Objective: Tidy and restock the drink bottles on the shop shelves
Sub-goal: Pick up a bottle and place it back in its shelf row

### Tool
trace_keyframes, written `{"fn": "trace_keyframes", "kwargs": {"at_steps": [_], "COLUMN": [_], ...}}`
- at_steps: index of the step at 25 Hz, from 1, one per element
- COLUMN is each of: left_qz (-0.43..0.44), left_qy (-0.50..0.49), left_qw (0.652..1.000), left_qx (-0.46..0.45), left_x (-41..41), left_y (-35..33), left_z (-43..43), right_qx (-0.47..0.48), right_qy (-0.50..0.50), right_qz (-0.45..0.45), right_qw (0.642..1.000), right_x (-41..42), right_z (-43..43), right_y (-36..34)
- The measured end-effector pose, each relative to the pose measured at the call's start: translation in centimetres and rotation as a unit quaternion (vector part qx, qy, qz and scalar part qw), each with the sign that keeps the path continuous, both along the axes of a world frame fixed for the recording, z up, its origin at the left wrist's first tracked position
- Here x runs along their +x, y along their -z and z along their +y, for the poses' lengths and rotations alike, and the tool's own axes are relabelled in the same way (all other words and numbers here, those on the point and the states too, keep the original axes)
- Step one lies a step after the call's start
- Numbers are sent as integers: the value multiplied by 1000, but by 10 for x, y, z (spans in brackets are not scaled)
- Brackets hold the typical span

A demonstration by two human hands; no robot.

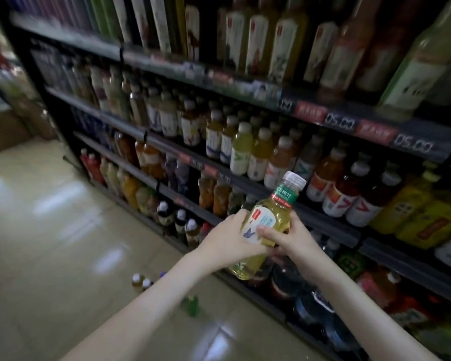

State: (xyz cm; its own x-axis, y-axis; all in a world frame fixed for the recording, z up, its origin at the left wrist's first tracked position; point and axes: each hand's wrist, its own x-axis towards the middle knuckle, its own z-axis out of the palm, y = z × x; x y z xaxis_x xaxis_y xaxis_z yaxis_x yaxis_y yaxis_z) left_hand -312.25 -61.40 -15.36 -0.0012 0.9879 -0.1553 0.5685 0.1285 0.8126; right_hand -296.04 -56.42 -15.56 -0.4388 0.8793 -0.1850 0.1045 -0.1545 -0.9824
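Yellow-green tea bottle [270,216] is in the air, off every shelf, tilted with its clear cap up and to the right. Cap sits in front of the front edge of the shelf [323,220] carrying the V-label bottles [335,190].

Left hand [228,239] wraps the labelled body from the left, fingers curled round it. Right hand [290,237] grips from the right, thumb across the white label, other fingers hidden behind. Neck and cap stick out above both hands; base shows below the left wrist.

Clearance: rows on the shelves are packed tight, bottles right up to the front edges. Price-tag strip [362,128] runs along the upper shelf edge, above and right of the hands. Glossy tiled floor [63,230] left of the shelving is open aisle. Small white-capped bottles [141,281] and a green bottle [192,304] stand on the floor near the shelving's bottom edge, under the left forearm. Brown boxes [8,126] sit at the far left, blurred.
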Motion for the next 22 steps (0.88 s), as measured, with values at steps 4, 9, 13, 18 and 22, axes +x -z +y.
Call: {"fn": "trace_keyframes", "kwargs": {"at_steps": [4, 9, 13, 18, 22], "left_qz": [-83, -11, 58, 57, 113], "left_qy": [74, 84, 67, 124, 168], "left_qw": [994, 992, 962, 876, 827], "left_qx": [-2, 91, 258, 463, 524], "left_x": [-57, -80, -73, -64, -70], "left_y": [-58, -97, -125, -147, -153], "left_z": [25, 76, 127, 188, 224], "right_qx": [62, 187, 323, 473, 507], "right_qy": [0, -12, 2, 107, 175], "right_qz": [49, 15, -22, -24, -30], "right_qw": [997, 982, 946, 874, 844], "right_x": [-34, -55, -55, -53, -53], "right_z": [19, 61, 100, 139, 152], "right_y": [-60, -109, -143, -159, -163]}}
